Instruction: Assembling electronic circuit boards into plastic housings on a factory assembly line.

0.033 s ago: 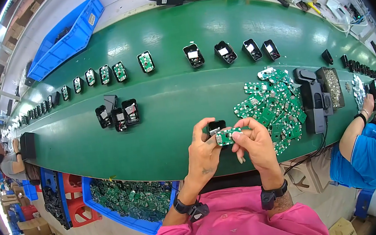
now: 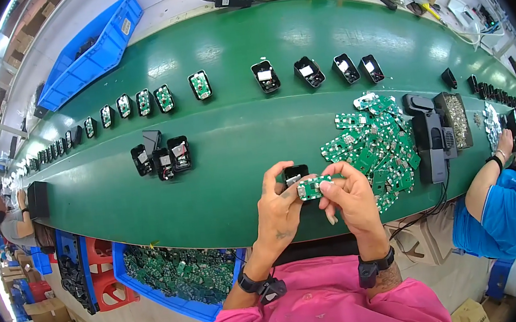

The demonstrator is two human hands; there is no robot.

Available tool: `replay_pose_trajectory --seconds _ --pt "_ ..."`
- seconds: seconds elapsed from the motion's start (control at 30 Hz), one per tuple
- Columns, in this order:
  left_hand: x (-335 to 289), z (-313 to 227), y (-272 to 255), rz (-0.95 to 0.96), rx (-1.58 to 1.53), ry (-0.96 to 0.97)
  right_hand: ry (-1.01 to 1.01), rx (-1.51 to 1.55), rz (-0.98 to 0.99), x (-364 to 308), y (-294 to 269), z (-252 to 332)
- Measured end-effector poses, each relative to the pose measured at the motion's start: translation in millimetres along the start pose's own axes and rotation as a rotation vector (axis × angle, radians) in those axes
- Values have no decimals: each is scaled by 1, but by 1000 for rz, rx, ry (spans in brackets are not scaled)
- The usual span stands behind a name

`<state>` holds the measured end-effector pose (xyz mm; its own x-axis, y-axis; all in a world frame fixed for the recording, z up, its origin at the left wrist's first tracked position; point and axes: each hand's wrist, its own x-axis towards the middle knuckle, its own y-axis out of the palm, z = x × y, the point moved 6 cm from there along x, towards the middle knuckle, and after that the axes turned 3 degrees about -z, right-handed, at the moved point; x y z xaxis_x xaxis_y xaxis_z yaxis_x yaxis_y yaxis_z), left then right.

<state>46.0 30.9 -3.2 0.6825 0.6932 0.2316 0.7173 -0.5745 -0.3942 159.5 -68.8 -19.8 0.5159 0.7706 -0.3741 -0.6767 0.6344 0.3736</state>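
Close to the table's front edge, my left hand [image 2: 278,216] is closed around a small black plastic case [image 2: 295,171], whose open side faces up. Between the thumb and fingers of my right hand [image 2: 355,198] is a green circuit board [image 2: 309,187]. The board is in front of the case and partly covers it; my left fingertips come close to its left end, and I cannot tell whether they touch it. A loose pile of green circuit boards [image 2: 373,149] lies just beyond my right hand. Several black cases with parts inside [image 2: 180,153] stand to the left.
A row of cases with boards fitted [image 2: 200,86] runs along the green table [image 2: 237,144], with several board-less cases [image 2: 266,76] further right. Grey-black devices [image 2: 430,143] and a box of small parts [image 2: 456,116] stand at right. A blue bin of boards [image 2: 182,276] sits below. Co-workers [image 2: 502,211] sit on both sides.
The black case has shifted very slightly left in my left hand. Both hands keep their grips, and the rest looks the same.
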Motion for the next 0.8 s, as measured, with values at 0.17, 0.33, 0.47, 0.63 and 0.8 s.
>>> replay_pose_trajectory --seconds 0.17,0.33,0.47,0.63,0.8 --pt "-2 6 1 -38 -25 90 3 130 18 2 0 -1" --pt "-4 3 6 8 18 136 29 143 29 3 0 -4" --pt "-6 8 6 7 -16 108 11 31 1 1 -2 -5" --pt "-7 -1 3 15 -288 -46 -51 -71 -19 -7 7 -4" --pt "-16 16 6 116 -610 -250 -292 -499 -116 -12 4 4"
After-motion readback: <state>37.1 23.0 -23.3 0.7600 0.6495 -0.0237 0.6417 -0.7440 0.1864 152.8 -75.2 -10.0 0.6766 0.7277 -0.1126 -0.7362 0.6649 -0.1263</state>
